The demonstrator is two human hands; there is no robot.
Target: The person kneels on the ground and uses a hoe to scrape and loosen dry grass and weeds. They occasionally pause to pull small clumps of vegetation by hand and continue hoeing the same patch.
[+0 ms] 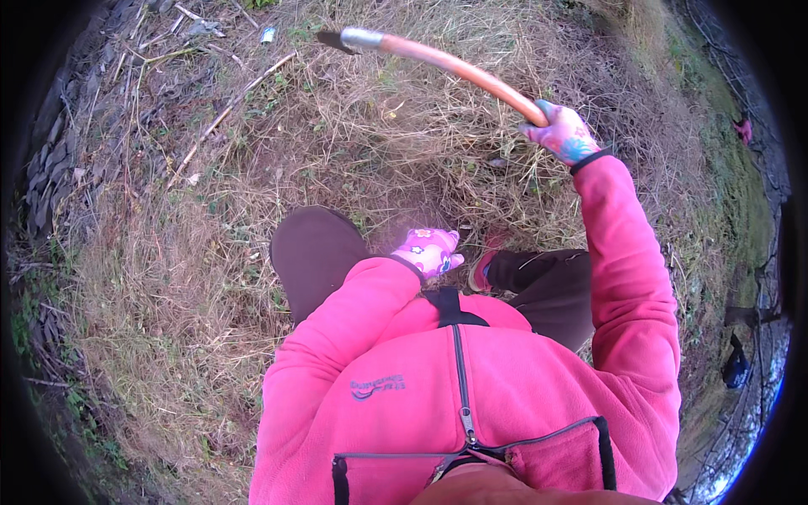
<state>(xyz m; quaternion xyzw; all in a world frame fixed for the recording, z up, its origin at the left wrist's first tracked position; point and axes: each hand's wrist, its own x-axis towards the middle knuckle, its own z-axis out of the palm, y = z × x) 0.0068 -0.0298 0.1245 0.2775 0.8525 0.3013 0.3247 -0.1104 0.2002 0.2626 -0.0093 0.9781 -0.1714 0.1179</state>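
Observation:
My right hand [564, 134], in a flowered work glove, grips the end of a long wooden handle [461, 68] and holds it out over the grass. At the far end are a pale metal socket [362, 38] and a dark blade [334, 41], apparently a sickle or billhook; motion blurs it. My left hand [430, 251], also in a flowered glove, hangs low in front of my body between my knees. I see no object in it, and its curled fingers are partly hidden. Flattened dry grass [467, 164] covers the ground before me.
A long dry stick [230, 115] lies at the upper left, near a small piece of blue-and-white litter [267, 35]. Flat stones [47, 173] are heaped along the left rim. At the right edge are a dark bag-like object [735, 366] and a small pink shape [743, 130].

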